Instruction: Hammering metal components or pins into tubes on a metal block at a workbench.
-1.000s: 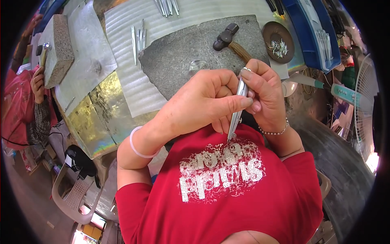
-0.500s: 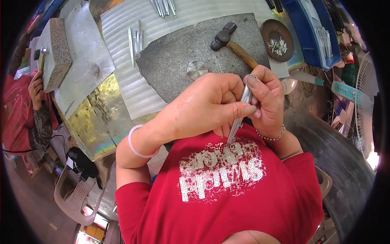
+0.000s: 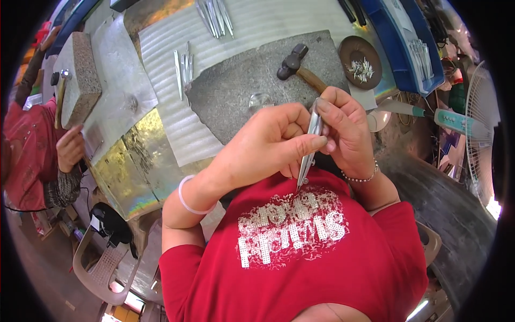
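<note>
while both hands meet close above the chest, the left hand (image 3: 268, 142) curls around the middle of a thin metal strip (image 3: 308, 152), its thumb pressed along the strip's side. the right hand (image 3: 346, 129) pinches the strip's upper end between fingertips. the strip hangs steeply, its pointed lower tip just over the sparkly print of the red shirt (image 3: 300, 252). both hands are closed narrow on the strip.

behind the hands lies a grey stone slab (image 3: 236, 91) on the workbench, and a hammer (image 3: 296, 65) with a wooden handle rests on it, its handle running toward the right hand and partly hidden by it. a small clear round piece (image 3: 260, 101) sits on the slab just beyond the left knuckles. more metal strips (image 3: 183, 65) lie by the slab's left edge, others (image 3: 215, 15) at the far edge of the ribbed sheet. a brown dish (image 3: 360, 61) of small metal bits stands to the right, next to a blue tray (image 3: 399, 45). at far left another person's hand (image 3: 70, 149) is near a second stone block (image 3: 79, 80).
</note>
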Demonstrator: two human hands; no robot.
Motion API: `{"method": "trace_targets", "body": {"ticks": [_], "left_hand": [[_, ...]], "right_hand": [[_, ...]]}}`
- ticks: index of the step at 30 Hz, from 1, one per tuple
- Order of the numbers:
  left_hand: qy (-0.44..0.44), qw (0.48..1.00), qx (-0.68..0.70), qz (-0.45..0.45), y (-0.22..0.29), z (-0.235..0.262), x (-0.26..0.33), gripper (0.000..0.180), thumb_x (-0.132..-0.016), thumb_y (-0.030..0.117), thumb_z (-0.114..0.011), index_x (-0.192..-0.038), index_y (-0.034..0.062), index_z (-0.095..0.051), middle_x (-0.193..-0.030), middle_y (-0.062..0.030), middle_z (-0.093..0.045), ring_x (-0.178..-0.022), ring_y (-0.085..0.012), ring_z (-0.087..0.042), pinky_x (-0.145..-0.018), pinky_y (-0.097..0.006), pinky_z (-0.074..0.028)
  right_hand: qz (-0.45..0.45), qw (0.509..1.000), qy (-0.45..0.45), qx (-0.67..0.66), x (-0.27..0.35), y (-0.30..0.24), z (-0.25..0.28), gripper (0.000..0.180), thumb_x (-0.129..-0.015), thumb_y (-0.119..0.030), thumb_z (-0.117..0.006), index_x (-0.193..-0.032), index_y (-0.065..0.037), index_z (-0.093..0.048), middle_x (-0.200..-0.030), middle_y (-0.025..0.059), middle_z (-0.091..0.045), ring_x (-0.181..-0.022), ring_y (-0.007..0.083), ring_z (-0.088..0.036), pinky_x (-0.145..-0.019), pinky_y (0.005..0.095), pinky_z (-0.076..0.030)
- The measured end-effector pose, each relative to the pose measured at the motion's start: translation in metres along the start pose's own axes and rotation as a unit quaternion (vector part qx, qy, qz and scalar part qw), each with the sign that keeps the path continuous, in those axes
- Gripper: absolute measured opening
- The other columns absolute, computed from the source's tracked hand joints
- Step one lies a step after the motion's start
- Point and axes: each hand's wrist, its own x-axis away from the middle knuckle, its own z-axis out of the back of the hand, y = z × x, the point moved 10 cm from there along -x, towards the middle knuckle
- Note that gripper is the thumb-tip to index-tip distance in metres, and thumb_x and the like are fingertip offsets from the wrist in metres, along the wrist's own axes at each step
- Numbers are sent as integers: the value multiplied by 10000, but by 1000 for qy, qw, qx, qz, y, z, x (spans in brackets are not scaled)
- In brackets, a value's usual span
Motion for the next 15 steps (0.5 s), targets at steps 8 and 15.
{"method": "trace_targets", "body": {"ticks": [8,15], "left_hand": [[362,865,-151,-312,45,55,84,273,-793,-57,-636,-1013,-8,-483,-750,-44,-598,-678,-76,-591,-601,-200,-477],[444,788,-285,-318,35,68,95,232,-793,-23,-659,-965,-8,-504,-755,-70,-615,-609,-93,-583,-576,-223,-475]], "right_hand": [[182,928,-7,324,-76,-127,17,200,-898,-212,-542,-809,-32,-554,-636,25,-564,-424,32,-432,-409,177,-338],[274,691,109,660,-197,-154,59,244,-839,-254,-586,-793,-15,-571,-630,69,-577,-539,165,-552,-522,292,-435]]}}
